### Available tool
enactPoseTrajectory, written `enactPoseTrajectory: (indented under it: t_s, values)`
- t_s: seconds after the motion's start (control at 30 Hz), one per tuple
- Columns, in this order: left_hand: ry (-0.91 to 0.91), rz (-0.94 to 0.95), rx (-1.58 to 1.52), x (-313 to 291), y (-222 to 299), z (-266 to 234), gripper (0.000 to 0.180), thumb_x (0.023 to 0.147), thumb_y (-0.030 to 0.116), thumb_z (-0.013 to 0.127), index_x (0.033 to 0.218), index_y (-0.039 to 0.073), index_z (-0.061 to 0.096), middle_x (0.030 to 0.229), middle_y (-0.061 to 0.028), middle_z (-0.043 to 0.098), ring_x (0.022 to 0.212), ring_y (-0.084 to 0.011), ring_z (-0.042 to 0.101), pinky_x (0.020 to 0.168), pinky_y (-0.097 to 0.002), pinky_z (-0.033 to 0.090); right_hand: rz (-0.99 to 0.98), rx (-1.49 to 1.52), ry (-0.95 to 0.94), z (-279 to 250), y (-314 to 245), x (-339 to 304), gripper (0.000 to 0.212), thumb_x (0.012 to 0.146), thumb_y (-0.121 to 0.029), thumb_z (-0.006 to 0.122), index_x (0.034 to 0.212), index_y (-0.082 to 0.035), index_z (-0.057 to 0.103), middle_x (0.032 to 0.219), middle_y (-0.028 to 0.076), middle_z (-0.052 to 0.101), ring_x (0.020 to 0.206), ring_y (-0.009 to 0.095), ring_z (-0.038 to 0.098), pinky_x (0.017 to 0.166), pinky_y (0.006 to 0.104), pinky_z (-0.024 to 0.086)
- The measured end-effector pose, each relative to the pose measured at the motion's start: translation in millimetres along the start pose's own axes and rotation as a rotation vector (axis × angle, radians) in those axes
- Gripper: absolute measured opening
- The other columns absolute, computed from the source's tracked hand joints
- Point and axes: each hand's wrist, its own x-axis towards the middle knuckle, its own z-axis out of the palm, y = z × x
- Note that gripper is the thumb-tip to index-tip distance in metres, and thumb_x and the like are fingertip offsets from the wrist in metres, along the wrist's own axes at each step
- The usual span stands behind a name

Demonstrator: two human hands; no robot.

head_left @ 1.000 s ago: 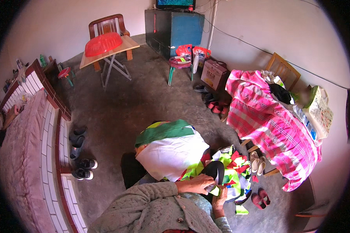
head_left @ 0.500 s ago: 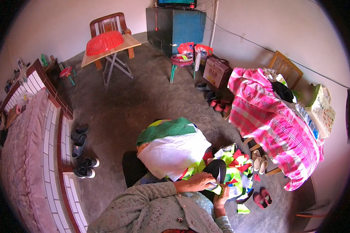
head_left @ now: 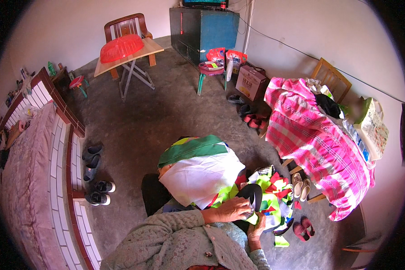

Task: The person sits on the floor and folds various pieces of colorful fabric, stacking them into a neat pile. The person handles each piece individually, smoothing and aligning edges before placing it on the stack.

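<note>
My left hand (head_left: 233, 209) is closed in a pinch over my lap, its fingertips at a small yellow-green and whitish cloth piece (head_left: 253, 219). Against the other end of that piece, my right hand (head_left: 256, 228) is closed too, just to the right and nearer to me. Any small thing inside the fingers is too small to make out. Beyond the hands lies a big white and green cloth bundle (head_left: 207, 173). A pile of colourful cloth scraps (head_left: 274, 198), in yellow-green, red, white and black, spreads on the right beside my knee.
A pink plaid cloth (head_left: 310, 144) covers furniture on the right, with beige shoes (head_left: 300, 186) and red shoes (head_left: 304, 228) near it. Dark shoes (head_left: 99, 192) stand by the tiled bed platform (head_left: 60, 157) at left. Farther off are a folding table (head_left: 148, 47) with a red cover and a stool (head_left: 210, 69).
My left hand's fingers have shifted slightly at the cloth piece. Both hands stay in nearly the same place, and the bundle and scraps lie as before.
</note>
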Motion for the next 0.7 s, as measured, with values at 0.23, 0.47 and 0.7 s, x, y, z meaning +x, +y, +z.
enactPoseTrajectory:
  t_s: [0.23, 0.47, 0.7]
  values:
    - [-0.175, -0.058, 0.092, -9, -3, 15, 0.034, 0.067, 0.021, 0.071, 0.095, 0.007, 0.055, 0.093, -0.0062, 0.052, 0.09, -0.0227, 0.052, 0.078, -0.0397, 0.039, -0.023, 0.001, -0.011, 2, 9, -2, 0.026, 0.072, -0.007, 0.061, 0.097, -0.003, 0.054, 0.086, 0.014, 0.055, 0.082, 0.032, 0.055, 0.076, 0.0385, 0.045]
    - [-0.132, -0.116, -0.037, -10, -5, 20, 0.027, 0.066, 0.012, 0.07, 0.086, 0.008, 0.054, 0.086, -0.0081, 0.055, 0.084, -0.0266, 0.056, 0.073, -0.041, 0.041, -0.039, -0.014, 0.016, 2, 2, 1, 0.022, 0.072, -0.006, 0.06, 0.094, -0.004, 0.055, 0.085, 0.014, 0.057, 0.08, 0.032, 0.056, 0.072, 0.0392, 0.046]
    - [-0.214, -0.236, -0.275, -8, -1, 11, 0.031, 0.062, 0.011, 0.074, 0.077, 0.008, 0.047, 0.074, -0.0089, 0.056, 0.076, -0.0312, 0.057, 0.067, -0.0437, 0.042, -0.038, -0.037, 0.004, 1, 3, 1, 0.018, 0.074, -0.01, 0.059, 0.091, -0.004, 0.056, 0.084, 0.013, 0.057, 0.078, 0.033, 0.056, 0.07, 0.0399, 0.046]
